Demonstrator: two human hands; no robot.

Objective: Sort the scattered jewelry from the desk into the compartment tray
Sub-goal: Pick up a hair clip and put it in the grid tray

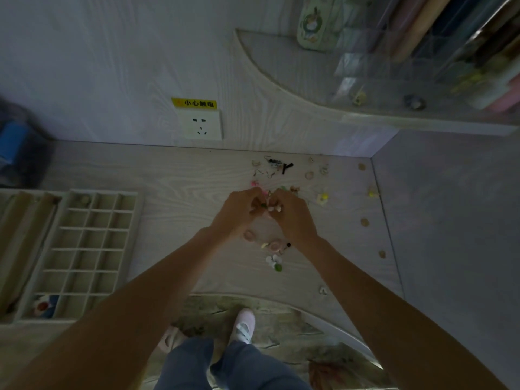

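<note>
Left hand [239, 211] and right hand [291, 215] pinch one small jewelry piece [271, 205] together (its axis unreadable) above the desk [183, 175]; the compartment tray [84, 249], long axis running twelve-to-six, lies at nine o'clock.

Bare pale wooden desk top [180, 175] lies between the grey compartment tray [84, 249] and the small scattered jewelry pieces [281, 170]. The white wall socket [200, 125] sits behind.

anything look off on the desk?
Nothing damaged. Jewelry lies strewn across the desk, away from the mostly unfilled compartment tray. Left hand and right hand both pinch small pieces.
</note>
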